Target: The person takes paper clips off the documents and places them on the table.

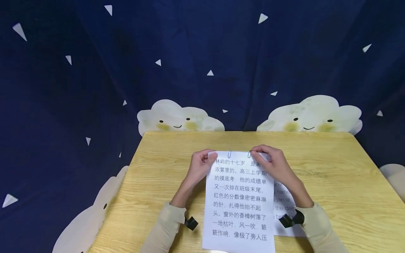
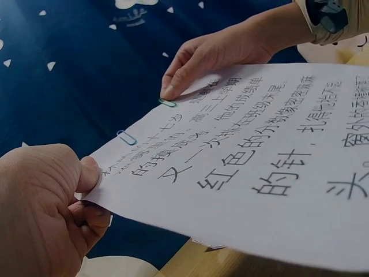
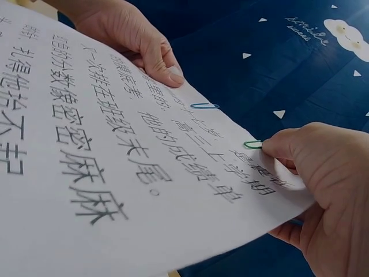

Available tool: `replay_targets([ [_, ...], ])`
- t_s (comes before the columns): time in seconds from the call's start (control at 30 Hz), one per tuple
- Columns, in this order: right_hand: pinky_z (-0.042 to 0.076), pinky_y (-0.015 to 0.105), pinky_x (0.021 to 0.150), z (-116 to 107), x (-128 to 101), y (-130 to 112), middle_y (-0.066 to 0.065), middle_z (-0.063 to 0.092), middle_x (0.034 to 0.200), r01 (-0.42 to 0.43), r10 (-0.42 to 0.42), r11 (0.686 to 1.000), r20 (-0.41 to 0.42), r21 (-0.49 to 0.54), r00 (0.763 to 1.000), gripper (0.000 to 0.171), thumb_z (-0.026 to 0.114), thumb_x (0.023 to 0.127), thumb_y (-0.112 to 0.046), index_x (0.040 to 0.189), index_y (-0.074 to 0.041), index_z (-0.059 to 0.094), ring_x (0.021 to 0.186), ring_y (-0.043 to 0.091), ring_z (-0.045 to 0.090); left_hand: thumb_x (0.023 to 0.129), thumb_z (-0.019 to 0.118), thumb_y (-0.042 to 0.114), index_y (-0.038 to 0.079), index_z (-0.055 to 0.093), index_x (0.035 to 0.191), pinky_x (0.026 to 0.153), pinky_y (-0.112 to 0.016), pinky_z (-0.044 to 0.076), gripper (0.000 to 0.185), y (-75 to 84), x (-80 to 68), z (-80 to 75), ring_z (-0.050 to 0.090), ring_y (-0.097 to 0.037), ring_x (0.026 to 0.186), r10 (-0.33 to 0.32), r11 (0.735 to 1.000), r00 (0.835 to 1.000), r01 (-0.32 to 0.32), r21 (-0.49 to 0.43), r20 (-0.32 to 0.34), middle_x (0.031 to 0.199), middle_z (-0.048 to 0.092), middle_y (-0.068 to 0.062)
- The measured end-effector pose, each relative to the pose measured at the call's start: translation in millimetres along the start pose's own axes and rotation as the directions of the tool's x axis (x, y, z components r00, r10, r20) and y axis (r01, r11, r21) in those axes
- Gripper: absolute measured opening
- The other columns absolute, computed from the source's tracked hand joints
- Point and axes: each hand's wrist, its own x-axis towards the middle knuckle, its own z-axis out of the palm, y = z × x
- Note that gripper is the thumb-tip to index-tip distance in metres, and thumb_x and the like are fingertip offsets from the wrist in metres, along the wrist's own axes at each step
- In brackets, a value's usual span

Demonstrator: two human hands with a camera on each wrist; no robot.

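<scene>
Wooden tabletop, near edge: I see left hand pinching the printed sheet's top corner, right hand pinching the green paperclip; second sheet beneath mostly hidden.

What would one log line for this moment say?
left hand: pinches printed sheet corner | right hand: pinches green paper clip on top edge | blue paper clip: already on

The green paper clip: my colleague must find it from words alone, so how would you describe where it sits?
Start at the printed sheet held above the wooden table. Two clips ride its top edge. The green paper clip sits at the right hand fingertips, nearer the right corner than the blue paper clip.
</scene>
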Motion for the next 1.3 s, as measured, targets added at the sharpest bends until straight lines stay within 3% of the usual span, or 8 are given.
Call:
replay_targets([
  [0.47,0.047,0.015,0.075,-1.9,0.1,-5.9,0.002,0.074,0.094,0.007,-0.006,0.999,-0.025,0.047,1.0,0.009,0.068,0.1,-0.004,0.104,-0.009,0.075,0.079,0.009,0.062,0.104,0.066,0.011,-0.005,0.076,0.107,0.053,-0.021,0.05,0.019,5.0,-2.0,2.3,0.067,-0.014,0.061,0.016,0.999,1.0,-0.016,-0.032,0.013,0.084,0.076,-0.019],
  [1.3,0.045,0.016,0.079,-2.7,-0.1,-5.1,0.002,0.072,0.094,-0.018,0.019,0.999,-0.024,0.028,1.0,0.008,0.066,0.103,-0.007,0.105,-0.008,0.074,0.082,0.011,0.062,0.105,0.065,0.013,-0.003,0.077,0.108,0.052,-0.02,0.049,0.021,6.4,-2.6,4.2,0.065,-0.015,0.06,0.019,1.0,1.0,-0.019,-0.011,0.022,0.083,0.075,-0.02],
])
